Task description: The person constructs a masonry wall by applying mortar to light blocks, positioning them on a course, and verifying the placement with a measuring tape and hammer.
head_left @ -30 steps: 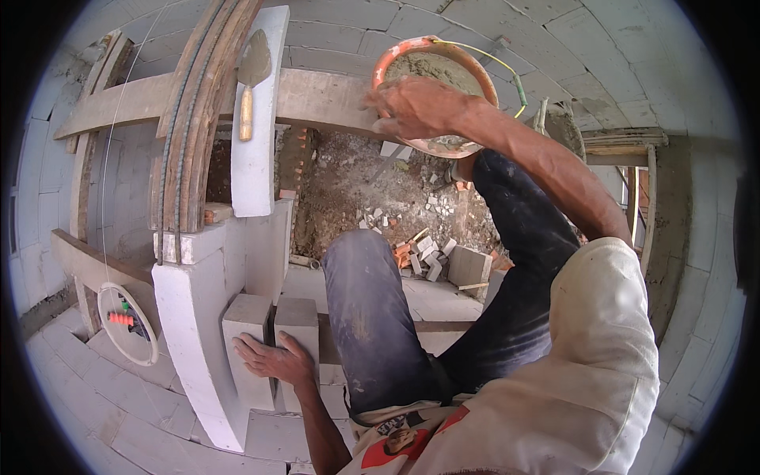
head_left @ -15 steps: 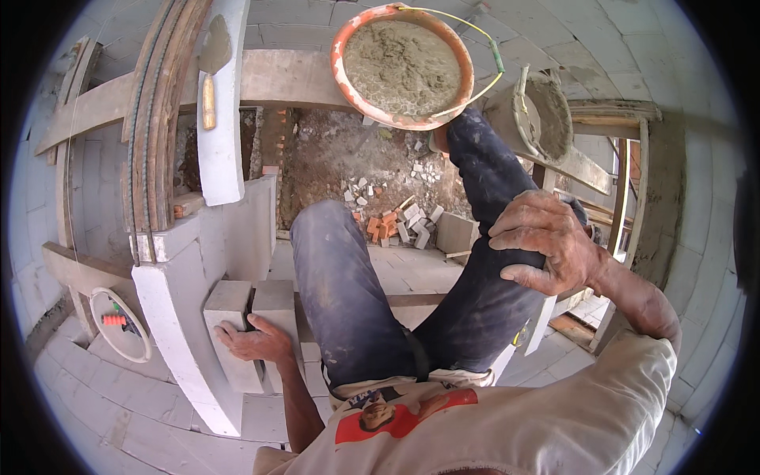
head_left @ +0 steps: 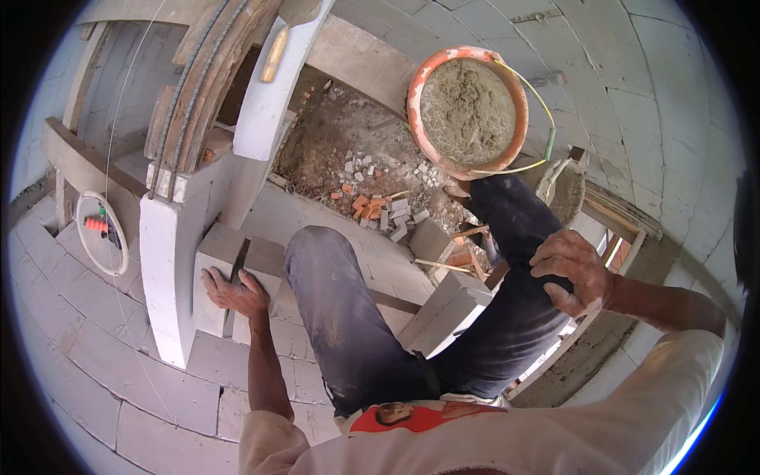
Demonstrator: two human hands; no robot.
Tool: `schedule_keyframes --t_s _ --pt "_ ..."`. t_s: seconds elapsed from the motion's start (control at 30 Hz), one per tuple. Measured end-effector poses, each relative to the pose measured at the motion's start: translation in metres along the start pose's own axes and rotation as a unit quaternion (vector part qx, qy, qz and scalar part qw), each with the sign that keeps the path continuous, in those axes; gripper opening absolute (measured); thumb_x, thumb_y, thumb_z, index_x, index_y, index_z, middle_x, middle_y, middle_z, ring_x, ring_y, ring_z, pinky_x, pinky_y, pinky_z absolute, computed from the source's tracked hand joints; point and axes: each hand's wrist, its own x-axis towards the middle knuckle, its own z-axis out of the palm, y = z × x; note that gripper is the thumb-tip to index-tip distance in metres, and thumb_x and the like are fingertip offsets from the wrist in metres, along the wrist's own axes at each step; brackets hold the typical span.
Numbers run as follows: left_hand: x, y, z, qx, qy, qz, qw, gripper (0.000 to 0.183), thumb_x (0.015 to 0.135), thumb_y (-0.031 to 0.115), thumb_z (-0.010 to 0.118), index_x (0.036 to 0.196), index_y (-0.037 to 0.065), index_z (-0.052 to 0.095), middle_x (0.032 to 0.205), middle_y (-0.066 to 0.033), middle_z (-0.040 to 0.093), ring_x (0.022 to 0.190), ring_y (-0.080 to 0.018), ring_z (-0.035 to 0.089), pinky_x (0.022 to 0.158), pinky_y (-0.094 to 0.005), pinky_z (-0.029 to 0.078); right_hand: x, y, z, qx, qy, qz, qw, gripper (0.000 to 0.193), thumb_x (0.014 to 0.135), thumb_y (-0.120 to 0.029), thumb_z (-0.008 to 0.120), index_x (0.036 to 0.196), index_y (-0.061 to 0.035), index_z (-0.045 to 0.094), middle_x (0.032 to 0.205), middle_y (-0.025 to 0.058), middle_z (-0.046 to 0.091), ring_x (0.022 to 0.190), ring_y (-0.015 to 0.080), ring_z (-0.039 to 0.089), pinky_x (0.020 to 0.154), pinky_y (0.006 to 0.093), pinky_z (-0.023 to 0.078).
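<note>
My left hand (head_left: 240,294) rests with parted fingers across two pale lightweight blocks (head_left: 212,273) that stand side by side with a narrow dark gap between them. Nothing is held in it. On my right knee lies my right hand (head_left: 576,273), its fingers loosely bent over the dusty dark trousers (head_left: 507,317) and no tool in them. Ahead of my right foot is an orange-rimmed bucket (head_left: 467,111) filled with wet grey mortar. A trowel with a wooden handle (head_left: 275,55) lies on a white block wall top at the upper left.
Beside the white block pier (head_left: 170,277) stand wooden boards with steel bars (head_left: 198,87). A white round lid or ring (head_left: 101,233) holds a red-handled item at the far left. Broken bricks (head_left: 368,207) litter the ground below. A mortar-smeared second bucket (head_left: 566,194) is beyond my right knee.
The view has shifted and turned, so the mortar bucket now appears further right and lower. Both hands keep their places, the left on the blocks and the right on the knee.
</note>
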Motion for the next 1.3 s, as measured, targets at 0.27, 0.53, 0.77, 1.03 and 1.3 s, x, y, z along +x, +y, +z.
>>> schedule_keyframes --t_s 0.27,0.53,0.77,1.03,1.3 --pt "0.0 0.002 -0.004 -0.013 -0.02 -0.03 0.999 0.074 0.1 0.045 0.057 0.159 0.002 0.039 0.167 -0.0253 0.036 0.157 -0.0442 0.028 0.125 -0.0638 0.016 0.015 0.017 -0.041 0.006 -0.112 -0.002 0.994 0.027 0.077 -0.006 0.066 0.104 -0.0036 0.069 0.108 0.0131 0.069 0.098 0.0325 0.067 0.086 0.0466 0.052" --pt "0.0 -0.004 -0.003 -0.019 -0.037 -0.046 0.998 0.073 0.105 0.049 0.053 0.161 0.006 0.034 0.169 -0.0221 0.031 0.16 -0.0417 0.022 0.126 -0.0655 0.012 0.024 -0.003 -0.029 -0.051 -0.104 0.069 0.991 0.027 0.079 0.0 0.069 0.106 -0.0028 0.07 0.102 0.015 0.071 0.092 0.0332 0.069 0.086 0.0463 0.054" --pt "-0.001 0.035 -0.031 -0.054 -0.105 -0.142 0.983 0.076 0.104 0.051 0.06 0.162 0.006 0.036 0.171 -0.018 0.03 0.16 -0.0419 0.021 0.125 -0.0678 0.01 0.031 0.003 -0.018 -0.11 -0.06 0.161 0.979 0.039 0.081 -0.004 0.078 0.118 -0.0071 0.066 0.1 0.013 0.07 0.096 0.0342 0.069 0.088 0.0455 0.055" --pt "-0.032 0.257 -0.045 -0.241 -0.455 0.086 0.853 0.117 0.071 0.042 0.094 0.165 0.008 0.033 0.173 -0.0154 0.028 0.164 -0.0296 0.019 0.133 -0.0561 0.009 0.023 0.025 -0.016 -0.036 -0.101 0.146 0.983 0.043 0.08 0.0 0.079 0.12 -0.007 0.066 0.098 0.0123 0.07 0.091 0.0297 0.069 0.082 0.0408 0.056" --pt "0.001 0.307 0.061 -0.102 -0.638 0.135 0.751 0.095 0.071 0.05 0.094 0.147 0.006 0.057 0.146 -0.0137 0.063 0.13 -0.0286 0.065 0.125 -0.0495 0.035 0.002 0.049 -0.016 0.046 -0.112 0.183 0.976 0.042 0.079 0.0 0.08 0.119 -0.0062 0.067 0.098 0.0123 0.07 0.089 0.029 0.069 0.082 0.0402 0.057"
